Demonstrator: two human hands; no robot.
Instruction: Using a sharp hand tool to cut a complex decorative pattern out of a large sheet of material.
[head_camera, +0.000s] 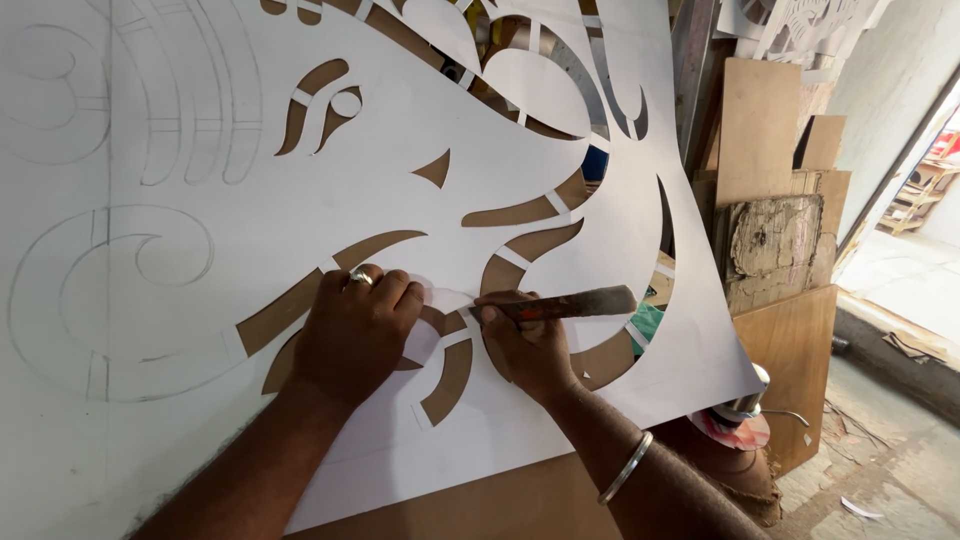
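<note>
White sheet (200, 300) with curved cut-outs lies flat on brown board (500, 505); right hand (525, 350) is closed around knife (565, 303), tip at a cut edge mid-sheet; left hand (355, 330), fingers curled, ring (361, 279) on, presses the sheet just beside; plywood offcuts (760, 130) stand right.

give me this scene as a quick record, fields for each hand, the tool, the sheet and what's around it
left hand: pressed flat on the white sheet, ring on one finger
right hand: gripping the cutting tool, metal bangle on the wrist
cutting tool: tip at a cut edge between the hands
white sheet: curved shapes cut out, pencil outlines at left
under the sheet: brown board
at right: leaning plywood boards
</note>
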